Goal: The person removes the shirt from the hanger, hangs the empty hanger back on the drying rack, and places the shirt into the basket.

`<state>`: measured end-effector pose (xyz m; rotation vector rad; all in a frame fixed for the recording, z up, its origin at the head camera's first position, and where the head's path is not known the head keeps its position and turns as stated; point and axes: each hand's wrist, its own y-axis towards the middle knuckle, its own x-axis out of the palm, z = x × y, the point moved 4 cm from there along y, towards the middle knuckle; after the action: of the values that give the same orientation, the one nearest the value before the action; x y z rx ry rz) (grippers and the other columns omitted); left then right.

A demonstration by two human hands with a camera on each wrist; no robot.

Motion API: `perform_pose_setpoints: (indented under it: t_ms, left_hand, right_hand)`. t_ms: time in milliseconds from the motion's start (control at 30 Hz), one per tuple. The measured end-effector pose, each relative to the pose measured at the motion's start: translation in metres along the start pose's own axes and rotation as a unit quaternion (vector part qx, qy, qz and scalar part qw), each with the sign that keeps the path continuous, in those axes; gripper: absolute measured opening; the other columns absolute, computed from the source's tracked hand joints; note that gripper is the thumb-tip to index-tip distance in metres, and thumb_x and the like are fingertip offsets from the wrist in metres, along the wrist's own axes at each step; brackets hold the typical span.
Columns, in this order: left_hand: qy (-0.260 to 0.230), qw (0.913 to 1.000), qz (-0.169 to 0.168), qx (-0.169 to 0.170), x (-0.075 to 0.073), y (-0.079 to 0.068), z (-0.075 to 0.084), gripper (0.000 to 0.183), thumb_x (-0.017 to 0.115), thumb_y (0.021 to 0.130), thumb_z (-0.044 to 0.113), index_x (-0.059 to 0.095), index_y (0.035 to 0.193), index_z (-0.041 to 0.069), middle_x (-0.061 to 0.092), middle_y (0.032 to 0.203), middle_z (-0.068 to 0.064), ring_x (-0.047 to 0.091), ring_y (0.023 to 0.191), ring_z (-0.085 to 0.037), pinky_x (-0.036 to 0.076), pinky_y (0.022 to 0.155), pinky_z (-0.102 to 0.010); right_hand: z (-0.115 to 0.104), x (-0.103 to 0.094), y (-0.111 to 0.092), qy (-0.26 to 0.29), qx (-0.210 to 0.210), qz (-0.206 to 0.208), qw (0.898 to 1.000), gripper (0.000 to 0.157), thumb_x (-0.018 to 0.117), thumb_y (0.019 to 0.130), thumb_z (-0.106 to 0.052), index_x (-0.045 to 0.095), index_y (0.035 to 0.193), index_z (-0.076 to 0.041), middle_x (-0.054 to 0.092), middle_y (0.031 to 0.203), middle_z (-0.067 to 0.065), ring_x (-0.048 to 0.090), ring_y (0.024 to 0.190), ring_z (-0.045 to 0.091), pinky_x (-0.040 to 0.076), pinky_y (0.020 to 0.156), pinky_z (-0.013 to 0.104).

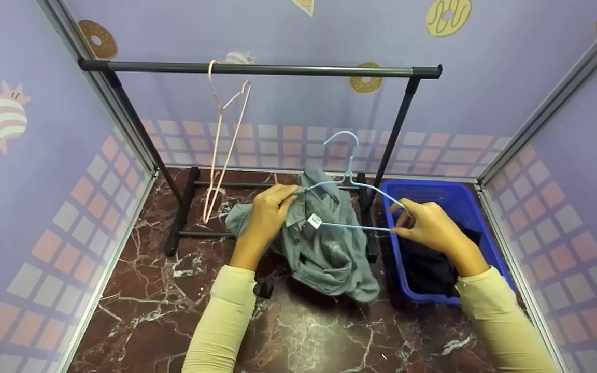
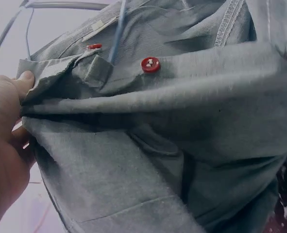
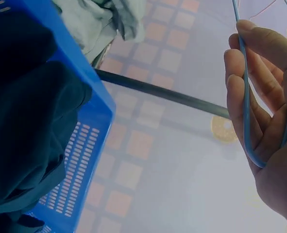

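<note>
A light blue wire hanger [image 1: 368, 227] is held out in front of the rack, its hook pointing up. Its right end lies in my right hand [image 1: 425, 228], whose fingers curl round the wire. The hanger's left part goes into a grey-green buttoned shirt [image 1: 329, 259], which hangs down in folds. My left hand [image 1: 270, 210] pinches the shirt's edge near the collar. In the left wrist view a red button [image 2: 150, 64] shows on the cloth. A white label [image 1: 314, 221] sits at the neck. The hanger's left end is hidden in the cloth.
A dark clothes rack [image 1: 298, 69] stands behind the hands, with a pink wire hanger [image 1: 218, 166] on its bar. To the right, a blue plastic basket [image 1: 397, 269] holds dark clothing [image 1: 425, 267]. Patterned walls enclose the dark marbled floor [image 1: 138, 311].
</note>
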<state>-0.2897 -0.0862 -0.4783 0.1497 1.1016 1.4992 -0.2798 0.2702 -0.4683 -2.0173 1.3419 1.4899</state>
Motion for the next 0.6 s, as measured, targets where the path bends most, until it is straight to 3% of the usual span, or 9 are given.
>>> perform_pose_setpoints:
  t_ms: [367, 600]
  left_hand:
    - [0.019, 0.9976, -0.011, -0.065, 0.007, -0.021, -0.043, 0.025, 0.073, 0.094, 0.010, 0.077, 0.117, 0.002, 0.078, 0.105, -0.014, 0.075, 0.099, -0.031, 0.060, 0.092, -0.042]
    - [0.033, 0.9930, -0.024, -0.111, 0.012, -0.035, -0.061, 0.024, 0.073, 0.094, 0.011, 0.078, 0.116, 0.001, 0.077, 0.106, -0.016, 0.074, 0.102, -0.033, 0.059, 0.093, -0.044]
  right_hand:
    - [0.020, -0.007, -0.018, -0.010, 0.039, -0.004, 0.999, 0.039, 0.091, 0.078, -0.016, 0.069, 0.110, -0.015, 0.074, 0.072, -0.013, 0.064, 0.061, 0.000, 0.051, 0.057, 0.024]
    - [0.031, -0.011, -0.031, -0.004, 0.052, -0.005, 0.999, 0.041, 0.092, 0.076, -0.012, 0.069, 0.110, -0.014, 0.073, 0.070, -0.012, 0.061, 0.056, 0.000, 0.048, 0.055, 0.023]
